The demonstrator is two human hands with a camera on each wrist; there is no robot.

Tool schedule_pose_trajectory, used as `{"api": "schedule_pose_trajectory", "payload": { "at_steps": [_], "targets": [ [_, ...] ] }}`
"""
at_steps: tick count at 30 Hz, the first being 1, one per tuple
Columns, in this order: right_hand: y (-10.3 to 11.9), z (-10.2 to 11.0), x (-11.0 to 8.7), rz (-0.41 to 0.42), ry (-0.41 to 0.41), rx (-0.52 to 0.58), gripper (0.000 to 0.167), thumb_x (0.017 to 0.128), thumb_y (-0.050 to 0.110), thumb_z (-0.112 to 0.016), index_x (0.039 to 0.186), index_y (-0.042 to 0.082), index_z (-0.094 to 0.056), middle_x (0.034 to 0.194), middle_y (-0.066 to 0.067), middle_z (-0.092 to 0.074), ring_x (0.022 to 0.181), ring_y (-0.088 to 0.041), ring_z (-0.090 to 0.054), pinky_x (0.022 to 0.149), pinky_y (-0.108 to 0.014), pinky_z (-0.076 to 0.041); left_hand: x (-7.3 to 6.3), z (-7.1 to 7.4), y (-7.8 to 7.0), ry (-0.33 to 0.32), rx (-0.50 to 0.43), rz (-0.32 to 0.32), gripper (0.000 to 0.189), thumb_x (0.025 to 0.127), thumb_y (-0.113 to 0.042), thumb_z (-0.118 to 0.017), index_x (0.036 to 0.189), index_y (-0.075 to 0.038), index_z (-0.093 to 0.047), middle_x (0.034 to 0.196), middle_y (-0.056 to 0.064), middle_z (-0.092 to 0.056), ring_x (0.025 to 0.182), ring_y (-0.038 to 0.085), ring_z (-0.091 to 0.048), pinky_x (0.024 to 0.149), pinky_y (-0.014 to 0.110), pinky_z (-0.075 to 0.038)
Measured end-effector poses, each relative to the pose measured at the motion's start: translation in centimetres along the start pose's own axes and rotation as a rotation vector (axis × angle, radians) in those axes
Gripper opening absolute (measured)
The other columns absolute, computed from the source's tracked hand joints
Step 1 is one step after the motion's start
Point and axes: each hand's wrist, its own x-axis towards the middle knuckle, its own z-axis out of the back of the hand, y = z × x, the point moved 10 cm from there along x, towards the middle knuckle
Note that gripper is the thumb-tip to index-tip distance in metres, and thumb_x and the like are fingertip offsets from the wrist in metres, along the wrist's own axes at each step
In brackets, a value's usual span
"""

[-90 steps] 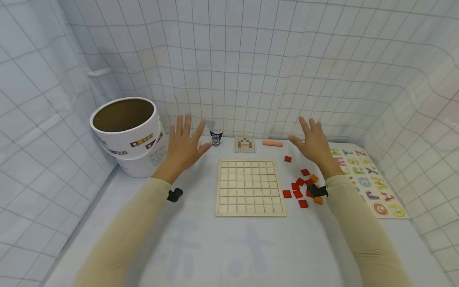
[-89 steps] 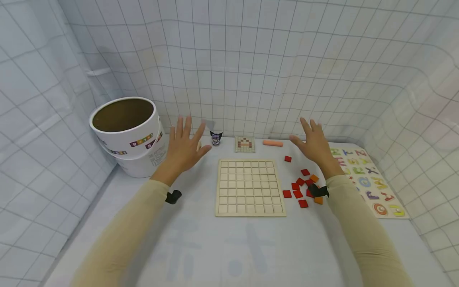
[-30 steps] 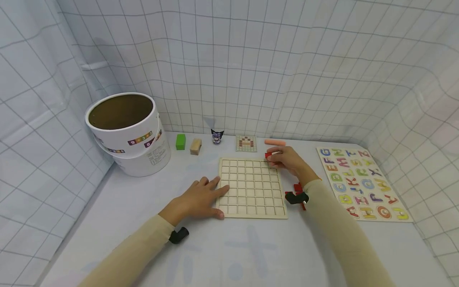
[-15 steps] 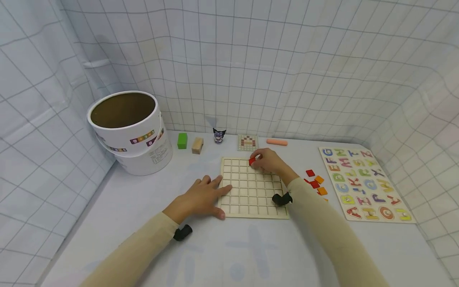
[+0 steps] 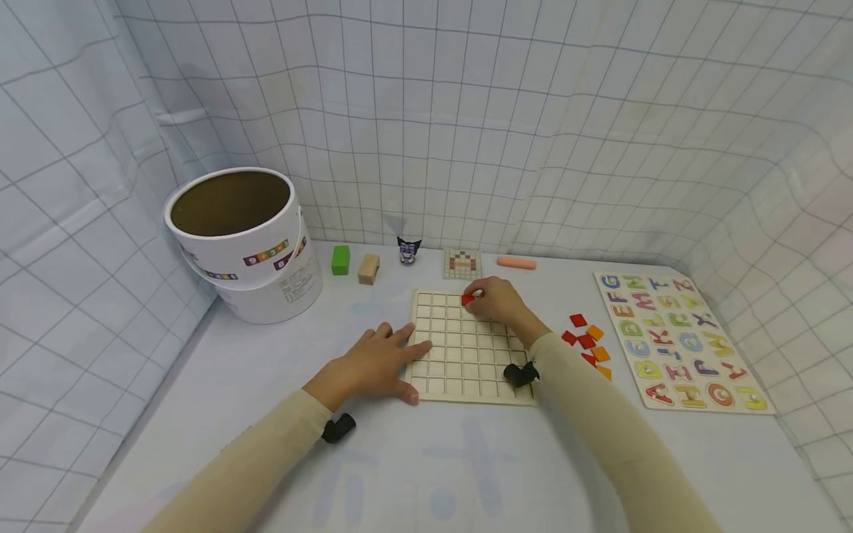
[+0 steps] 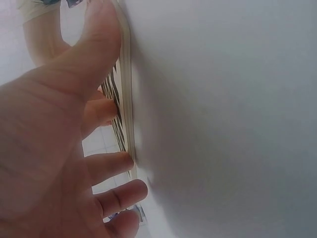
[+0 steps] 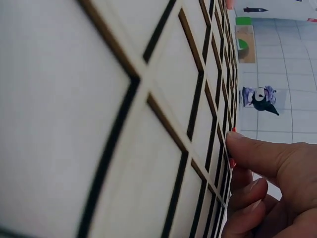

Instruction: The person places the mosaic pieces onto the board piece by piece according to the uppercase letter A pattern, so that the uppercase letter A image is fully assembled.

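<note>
A square wooden grid board lies mid-table in the head view. My left hand rests at its left edge, fingers spread, with fingertips over the rim and the thumb by the near corner. At the far row of cells my right hand pinches a small red square tile between thumb and fingers. The right wrist view shows the thumb against that tile, which is mostly hidden; whether it sits fully down in a cell I cannot tell. Several loose red and orange tiles lie right of the board.
Behind the board stand a green block, a wooden block, a small dark-eared figurine, a pixel-pattern card and an orange stick. A white bucket is at left, an alphabet board at right.
Both hands, raised and spread three seconds ago, have come down to the board. The right hand took a red tile and moved it left to the far row; the tile has since tipped flatter.
</note>
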Motion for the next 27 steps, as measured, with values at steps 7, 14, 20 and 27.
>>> {"api": "schedule_pose_trajectory", "payload": {
  "at_steps": [7, 14, 20, 27],
  "targets": [
    [-4.6, 5.9, -3.7, -0.015, -0.103, 0.37, 0.049, 0.098, 0.022, -0.069, 0.145, 0.011, -0.057, 0.115, -0.016, -0.063, 0.074, -0.021, -0.052, 0.061, -0.03, -0.043, 0.3, 0.2, -0.4, -0.023, -0.038, -0.023, 0.098, 0.075, -0.07, -0.075, 0.158, -0.032, -0.039, 0.166, 0.015, -0.028, 0.137, 0.038, -0.037, 0.107, 0.056, -0.035],
    [-13.4, 11.4, -10.3, -0.297, -0.229, 0.651, 0.059, 0.101, 0.034, -0.066, 0.151, 0.011, -0.046, 0.117, 0.001, -0.057, 0.081, -0.016, -0.057, 0.062, -0.022, -0.045, 0.1, 0.3, -0.3, -0.045, -0.124, 0.012, 0.101, 0.07, -0.06, -0.085, 0.156, -0.028, -0.044, 0.165, 0.017, -0.028, 0.152, 0.047, -0.015, 0.115, 0.066, -0.024],
    [-16.4, 10.9, -11.7, -0.392, -0.193, 0.609, 0.06, 0.101, 0.025, -0.064, 0.153, 0.004, -0.042, 0.092, 0.003, -0.064, 0.068, -0.012, -0.056, 0.058, -0.021, -0.041, 0.1, 0.2, -0.4, -0.066, -0.181, 0.035, 0.1, 0.066, -0.055, -0.087, 0.154, -0.027, -0.047, 0.165, 0.018, -0.028, 0.153, 0.049, -0.009, 0.117, 0.067, -0.02],
    [-17.3, 10.2, -11.5, -0.463, -0.179, 0.376, 0.055, 0.099, 0.024, -0.066, 0.147, 0.002, -0.048, 0.102, -0.013, -0.062, 0.08, -0.024, -0.054, 0.068, -0.029, -0.046, 0.0, 0.2, -0.4, -0.054, -0.205, 0.052, 0.1, 0.066, -0.052, -0.088, 0.154, -0.027, -0.047, 0.166, 0.017, -0.027, 0.155, 0.047, -0.006, 0.119, 0.065, -0.018]
  ]
}}
